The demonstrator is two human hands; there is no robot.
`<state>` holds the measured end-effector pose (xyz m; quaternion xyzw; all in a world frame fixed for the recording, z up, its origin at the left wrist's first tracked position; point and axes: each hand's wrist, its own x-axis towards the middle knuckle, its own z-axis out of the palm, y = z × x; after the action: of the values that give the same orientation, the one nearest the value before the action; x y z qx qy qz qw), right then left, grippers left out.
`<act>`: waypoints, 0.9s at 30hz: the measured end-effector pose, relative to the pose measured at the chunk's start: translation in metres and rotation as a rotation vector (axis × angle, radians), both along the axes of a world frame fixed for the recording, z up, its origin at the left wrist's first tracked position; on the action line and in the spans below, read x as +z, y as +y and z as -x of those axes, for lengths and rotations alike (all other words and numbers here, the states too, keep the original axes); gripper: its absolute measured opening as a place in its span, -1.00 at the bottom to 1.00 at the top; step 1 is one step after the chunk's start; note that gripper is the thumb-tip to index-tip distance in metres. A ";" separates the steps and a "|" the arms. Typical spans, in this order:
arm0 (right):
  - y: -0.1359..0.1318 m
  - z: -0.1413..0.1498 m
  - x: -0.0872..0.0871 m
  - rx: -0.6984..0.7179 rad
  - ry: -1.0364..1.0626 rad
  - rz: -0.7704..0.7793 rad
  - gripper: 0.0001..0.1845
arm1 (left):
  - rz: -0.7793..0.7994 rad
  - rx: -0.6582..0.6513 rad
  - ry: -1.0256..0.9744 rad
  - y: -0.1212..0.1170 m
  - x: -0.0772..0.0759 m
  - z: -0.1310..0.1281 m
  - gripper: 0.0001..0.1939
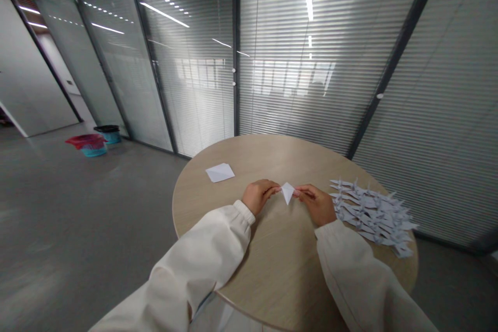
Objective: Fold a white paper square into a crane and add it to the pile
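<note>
A small white piece of folded paper (287, 193), kite-shaped with its long point toward me, is held between my two hands over the middle of the table. My left hand (260, 195) pinches its left corner between thumb and fingers. On the opposite corner, my right hand (316, 202) has its fingertips closed in the same way. Several white folded paper cranes (373, 215) lie in a dense group just right of my right hand. Beyond my left hand rests a small stack of white paper sheets (220, 172), lying flat.
The round wooden table (268, 270) stands close to a glass partition (295, 98) with blinds. On the grey floor at the left are a bin with a red liner (91, 144) and another with a black liner (111, 134).
</note>
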<state>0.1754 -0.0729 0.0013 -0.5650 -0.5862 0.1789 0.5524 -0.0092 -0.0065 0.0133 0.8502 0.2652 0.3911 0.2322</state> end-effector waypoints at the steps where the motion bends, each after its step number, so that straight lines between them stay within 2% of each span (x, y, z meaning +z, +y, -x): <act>1: 0.000 0.000 0.000 -0.005 -0.005 -0.008 -0.69 | 0.018 0.003 -0.008 0.000 0.000 0.000 -0.69; 4: -0.001 -0.001 0.000 -0.043 0.010 -0.023 -0.68 | 0.152 0.016 -0.074 0.001 -0.001 -0.003 -0.69; 6: -0.001 -0.001 -0.001 -0.093 0.024 -0.031 -0.67 | 0.330 0.003 -0.164 0.001 -0.005 -0.006 -0.65; 9: -0.002 -0.001 -0.001 -0.156 0.022 -0.039 -0.66 | 0.656 -0.112 -0.295 0.001 -0.012 -0.011 -0.53; 12: -0.002 0.000 -0.002 -0.192 -0.025 -0.032 -0.69 | 0.829 -0.232 -0.334 -0.001 -0.017 -0.016 -0.49; 14: -0.001 0.001 -0.004 -0.193 -0.068 -0.030 -0.72 | 0.847 -0.264 -0.347 -0.001 -0.017 -0.017 -0.48; 20: 0.003 0.005 -0.013 -0.086 -0.171 -0.047 -0.78 | 0.760 -0.264 -0.410 0.004 -0.016 -0.017 -0.44; 24: 0.004 0.006 -0.015 -0.088 -0.189 -0.041 -0.80 | 0.761 -0.283 -0.445 0.004 -0.017 -0.018 -0.33; 27: 0.003 0.007 -0.014 -0.105 -0.210 -0.047 -0.81 | 0.760 -0.303 -0.440 0.002 -0.016 -0.019 -0.34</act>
<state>0.1687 -0.0700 -0.0130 -0.5976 -0.6145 0.0758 0.5094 0.0097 -0.0042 -0.0026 0.6306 0.2069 0.3990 0.6327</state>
